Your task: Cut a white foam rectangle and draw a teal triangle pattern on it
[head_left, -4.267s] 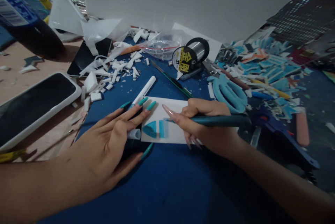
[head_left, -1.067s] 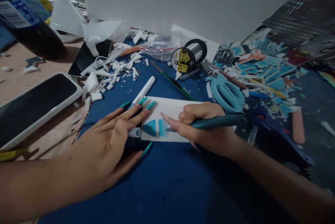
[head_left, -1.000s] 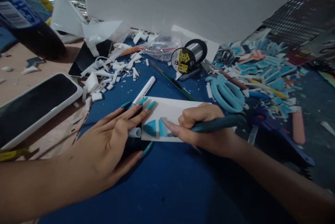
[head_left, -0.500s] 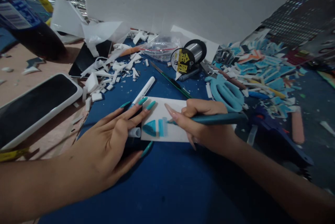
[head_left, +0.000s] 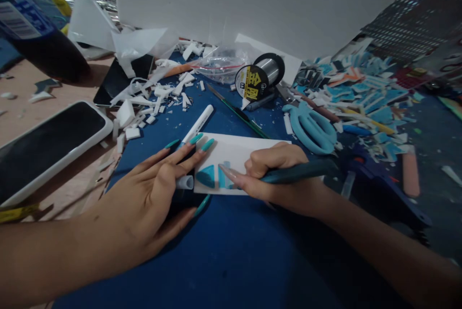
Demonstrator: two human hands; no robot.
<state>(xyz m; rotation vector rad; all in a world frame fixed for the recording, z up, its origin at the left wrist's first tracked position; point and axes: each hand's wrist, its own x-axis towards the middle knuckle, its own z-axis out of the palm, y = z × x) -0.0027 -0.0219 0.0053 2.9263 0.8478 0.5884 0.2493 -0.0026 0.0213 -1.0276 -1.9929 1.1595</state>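
A white card lies on the blue mat with turquoise shapes coloured on its left part. My left hand rests at the card's left edge, outer fingertips on it and thumb beside the lower corner. A pale marker cap sticks out from the curled finger of that hand, its other end hidden. In my right hand is a dark teal marker, its fingers closed round it. The marker's tip is hidden behind the fingers, over the turquoise band. A white marker lies just beyond my left fingertips.
Blue-handled scissors, a thin brush and a wire spool lie behind the card. White foam scraps and a phone are at left. Blue scraps and a glue gun are at right. A bottle stands back left.
My right hand has shifted left and slightly down with the marker, now covering part of the turquoise band. More of the card's right end shows. My left hand stays put.
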